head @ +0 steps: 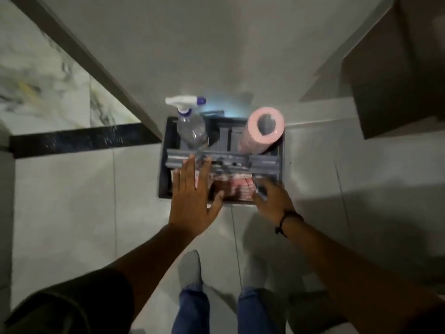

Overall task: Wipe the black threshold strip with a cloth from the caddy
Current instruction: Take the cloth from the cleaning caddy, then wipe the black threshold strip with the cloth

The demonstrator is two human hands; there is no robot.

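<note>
A grey caddy [168, 179] stands on the floor tiles in front of my feet. Folded reddish cloths [238, 189] lie in its near compartment. My left hand [195, 198] hovers flat over the caddy's near left part, fingers spread, holding nothing. My right hand [269, 198] reaches down at the near right corner, fingers curled by the rim; I cannot tell whether they grip anything. The black threshold strip [79, 139] runs across the floor to the left of the caddy, with pale specks on it.
A clear spray bottle [191, 131] and a pink paper roll [262, 131] stand in the caddy's far compartments. A door edge [101, 71] slants from upper left to the caddy. A dark cabinet [395, 75] sits at upper right. My socked feet [190, 268] are below.
</note>
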